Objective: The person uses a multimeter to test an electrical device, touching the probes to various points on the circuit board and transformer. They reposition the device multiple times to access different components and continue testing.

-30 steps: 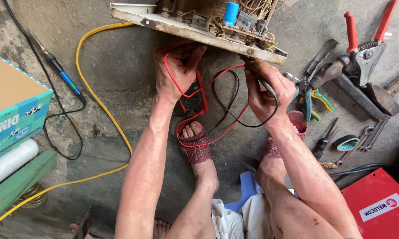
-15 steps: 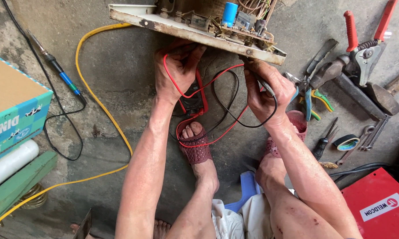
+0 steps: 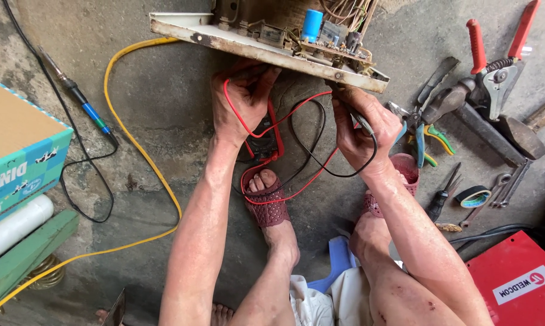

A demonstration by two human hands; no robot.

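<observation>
Probing a rusted chassis: risks of slip and snag.
Your left hand (image 3: pixel 243 99) fingers are pinching the red lead (image 3: pixel 266 130) up under the chassis (image 3: pixel 266 51); your right hand (image 3: pixel 360 130) fingers are closing narrowly on a probe (image 3: pixel 362 121) at its edge. A slipping tip is likely bridging parts near the blue capacitor (image 3: pixel 311 25); leads looping round your sandal (image 3: pixel 265 205) and the meter (image 3: pixel 263 142) on the floor are risking a snag.

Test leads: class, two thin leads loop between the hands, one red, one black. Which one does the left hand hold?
The red lead: it crosses the left hand, while the black lead curves to the right hand.
</observation>
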